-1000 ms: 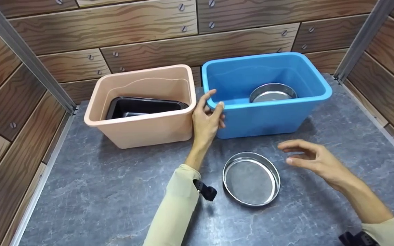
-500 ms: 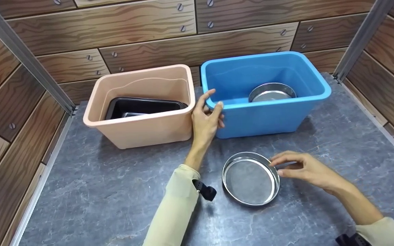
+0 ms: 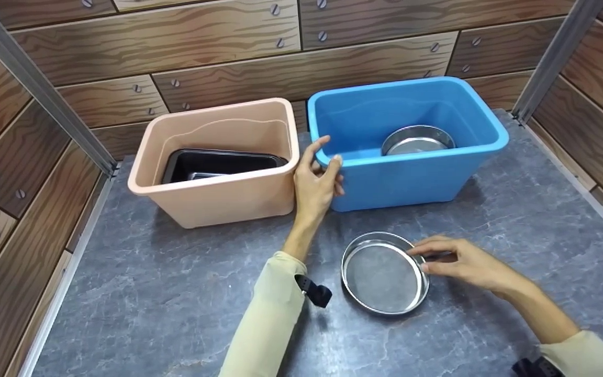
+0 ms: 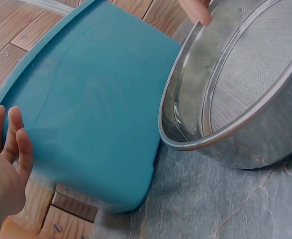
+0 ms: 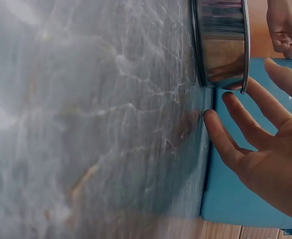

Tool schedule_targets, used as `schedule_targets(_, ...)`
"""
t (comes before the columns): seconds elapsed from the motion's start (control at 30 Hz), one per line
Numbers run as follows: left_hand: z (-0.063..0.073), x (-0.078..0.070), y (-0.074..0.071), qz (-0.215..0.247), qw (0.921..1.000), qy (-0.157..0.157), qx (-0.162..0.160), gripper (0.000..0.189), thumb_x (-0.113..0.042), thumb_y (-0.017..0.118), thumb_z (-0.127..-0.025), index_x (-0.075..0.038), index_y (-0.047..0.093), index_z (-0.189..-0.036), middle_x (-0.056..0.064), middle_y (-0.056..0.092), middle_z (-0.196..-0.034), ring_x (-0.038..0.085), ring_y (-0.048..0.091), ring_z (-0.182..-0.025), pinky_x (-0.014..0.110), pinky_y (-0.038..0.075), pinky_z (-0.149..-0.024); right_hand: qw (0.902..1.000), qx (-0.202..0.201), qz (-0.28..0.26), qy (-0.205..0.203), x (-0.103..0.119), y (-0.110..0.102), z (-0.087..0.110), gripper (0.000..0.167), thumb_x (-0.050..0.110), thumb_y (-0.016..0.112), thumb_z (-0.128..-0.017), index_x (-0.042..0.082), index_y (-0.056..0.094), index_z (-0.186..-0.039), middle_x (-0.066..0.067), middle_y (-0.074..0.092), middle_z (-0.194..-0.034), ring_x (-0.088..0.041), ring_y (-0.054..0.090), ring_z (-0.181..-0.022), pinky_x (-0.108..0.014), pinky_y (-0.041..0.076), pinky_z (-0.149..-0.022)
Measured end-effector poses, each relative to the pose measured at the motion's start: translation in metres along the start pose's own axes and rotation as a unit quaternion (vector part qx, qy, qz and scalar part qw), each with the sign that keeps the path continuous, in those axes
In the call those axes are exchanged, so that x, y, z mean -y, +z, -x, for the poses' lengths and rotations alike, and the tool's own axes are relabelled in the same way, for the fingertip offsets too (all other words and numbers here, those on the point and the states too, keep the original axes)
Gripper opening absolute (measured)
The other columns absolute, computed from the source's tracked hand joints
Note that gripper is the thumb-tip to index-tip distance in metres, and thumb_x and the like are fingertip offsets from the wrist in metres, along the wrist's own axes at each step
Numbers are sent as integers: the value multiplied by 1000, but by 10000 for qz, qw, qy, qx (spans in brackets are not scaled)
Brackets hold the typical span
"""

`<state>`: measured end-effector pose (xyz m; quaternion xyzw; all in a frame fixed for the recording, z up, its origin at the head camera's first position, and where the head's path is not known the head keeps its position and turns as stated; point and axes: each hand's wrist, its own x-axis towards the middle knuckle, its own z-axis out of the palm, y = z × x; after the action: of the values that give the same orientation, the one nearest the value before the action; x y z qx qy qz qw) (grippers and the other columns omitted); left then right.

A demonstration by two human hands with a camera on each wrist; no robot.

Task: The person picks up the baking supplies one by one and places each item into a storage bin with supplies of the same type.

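Observation:
A round metal sieve (image 3: 382, 277) with a fine mesh rests on the grey marbled table, in front of a blue plastic bin (image 3: 401, 180). My right hand (image 3: 461, 262) reaches its right rim, forefinger tip over the edge and thumb just outside. The fingers of this hand (image 5: 265, 144) are spread loosely beside the sieve's wall (image 5: 223, 45) in the right wrist view. My left hand (image 3: 314, 183) holds the blue bin's front left corner, thumb and forefinger at the rim. Its other fingertips (image 4: 16, 119) lie against the bin's outer wall (image 4: 93, 109).
Inside the blue bin lies another round metal pan or sieve (image 3: 419, 140). A peach bin (image 3: 223, 201) stands close on its left with a black rectangular pan (image 3: 228, 161) in it. Wood-patterned walls (image 3: 228, 63) enclose the table (image 3: 176, 293) at the back and both sides.
My right hand has moved left and down from beside the sieve to its right rim. The left hand stays at the blue bin's corner, and the bins and sieve have not moved.

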<state>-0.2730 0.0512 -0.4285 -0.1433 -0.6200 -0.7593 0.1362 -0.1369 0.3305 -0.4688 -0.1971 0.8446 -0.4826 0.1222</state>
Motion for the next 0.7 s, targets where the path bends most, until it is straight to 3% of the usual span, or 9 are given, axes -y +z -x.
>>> schedule_targets(0.13,0,0,0,-36,10000,-7,-18,46,-5,68,-97,-5,59,-142,5,63,-63,15,56,-42,30,53,-38,9999,-19,69,111,0,2,-2,32,20,69,-101,9,71,-132,-10,64,-136,-2,55,-125,-21,54,-98)
schedule_targets(0.4,0,-1,0,-117,9999,-12,-63,45,-4,68,-97,-4,59,-141,6,63,-63,15,56,-41,31,53,-37,9990,-206,91,383,1,6,-1,42,23,67,-103,8,63,-142,-16,55,-148,-40,50,-137,-18,48,-102)
schedule_targets(0.7,0,0,0,-129,9999,-32,-51,45,-6,67,-98,-7,60,-141,6,62,-62,15,56,-42,29,53,-38,9954,-760,320,479,4,8,0,43,27,66,-103,13,63,-144,-9,56,-146,-30,48,-136,-24,43,-108)
